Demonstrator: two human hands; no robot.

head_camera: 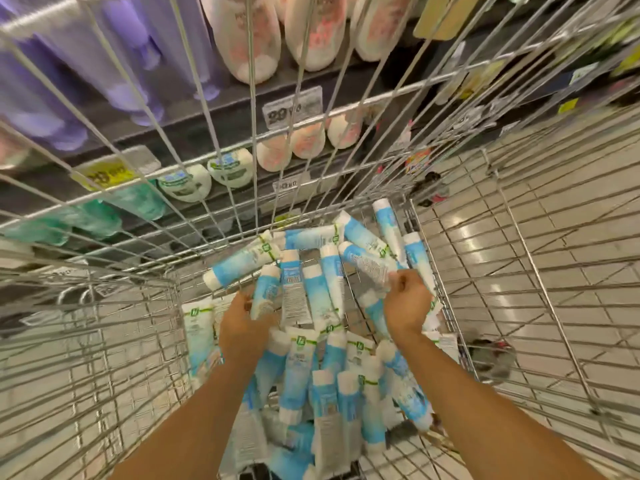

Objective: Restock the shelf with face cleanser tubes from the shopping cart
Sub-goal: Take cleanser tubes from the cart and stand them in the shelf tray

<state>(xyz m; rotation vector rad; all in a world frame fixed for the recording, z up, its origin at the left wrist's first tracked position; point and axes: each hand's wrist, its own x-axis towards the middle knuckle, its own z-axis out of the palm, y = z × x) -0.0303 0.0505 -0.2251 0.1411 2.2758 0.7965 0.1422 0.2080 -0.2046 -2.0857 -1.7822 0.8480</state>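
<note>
- Looked straight down into a wire shopping cart standing just beside a shelf.
- Found the face cleanser tubes heaped loose on the bottom of the cart, blue and white with white caps, lying across one another and pointing every way.
- Had both bare forearms down inside the cart, over the heap.
- Had the left grip curled round the lower end of a blue-and-white tube, thumb on the near side; could not make out the far fingers behind it.
- Had the right grip closed in a pinch on the flat crimped end of a printed tube, small-print side up, cap end pointing away and to the left, lying over other tubes.
- Set the two grips apart, the left near the heap's middle, the right close to the cart's right wall.
- Made out the shelf stock through the far wire wall: purple bottles at top left, white-and-pink bottles at top centre, green packs lower down, all blurred.
- Noted a white price tag and a yellow price tag on the shelf edges.
- Saw pale floor tiles to the right of the cart.
</note>
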